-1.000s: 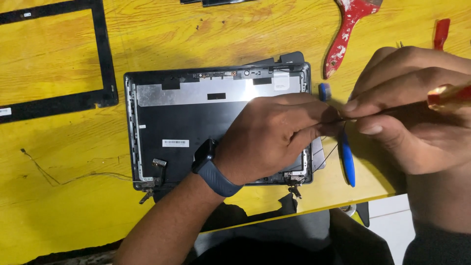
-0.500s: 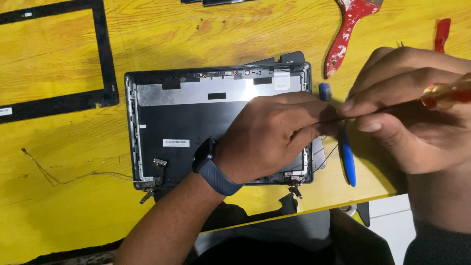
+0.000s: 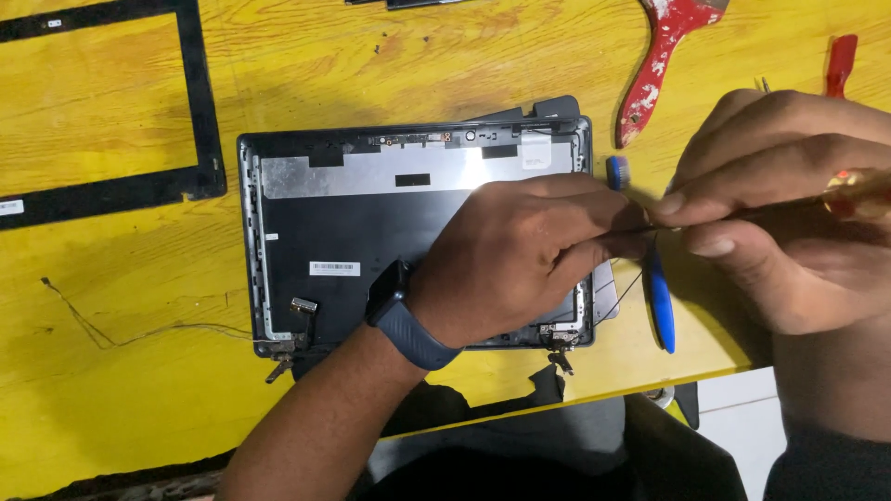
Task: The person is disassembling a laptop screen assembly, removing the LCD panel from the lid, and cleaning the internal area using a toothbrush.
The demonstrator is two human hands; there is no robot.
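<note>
The laptop lid shell (image 3: 371,232) lies flat, inner face up, near the front edge of the yellow tabletop (image 3: 139,417); the left hand (image 3: 520,255) rests on its right half, apparently to steady it, fingers pinched together at the right rim; the right hand (image 3: 780,213) clamps its fingers on a screwdriver (image 3: 858,193), tip meeting that pinch; a blue tool (image 3: 659,297) lies just beside.

The dark rectangular plastic laptop lid shell (image 3: 371,223) lies on the yellow wooden bench (image 3: 130,408), right of the black rectangular plastic screen bezel (image 3: 200,111), left of the red-handled paint-flecked brush (image 3: 664,56).
</note>
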